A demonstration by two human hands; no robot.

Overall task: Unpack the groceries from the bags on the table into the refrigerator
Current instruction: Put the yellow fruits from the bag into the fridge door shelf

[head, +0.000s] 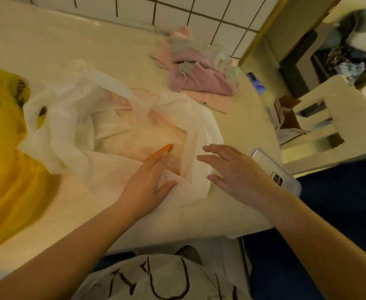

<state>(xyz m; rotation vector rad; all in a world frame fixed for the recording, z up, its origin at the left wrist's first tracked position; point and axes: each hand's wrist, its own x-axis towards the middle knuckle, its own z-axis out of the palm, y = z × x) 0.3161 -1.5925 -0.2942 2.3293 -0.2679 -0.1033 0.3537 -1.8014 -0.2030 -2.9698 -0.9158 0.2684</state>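
yellow bag [9, 169] left of white bag [74, 126], pink cloths [201, 81] behind

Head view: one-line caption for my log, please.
Left hand and right hand open over a white plastic bag, yellow bag beside it.

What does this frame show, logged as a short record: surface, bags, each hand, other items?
surface: pale table against a tiled wall
white bag: translucent white plastic bag lying crumpled at centre, contents unclear
yellow bag: yellow bag at the left edge of the table
left hand: left hand with straight fingers resting on the white bag, an orange tip showing at the fingertips
right hand: right hand open, fingers spread, over the bag's right edge
other items: pink cloths at the back; clear lidded container at the right edge
refrigerator: not in view
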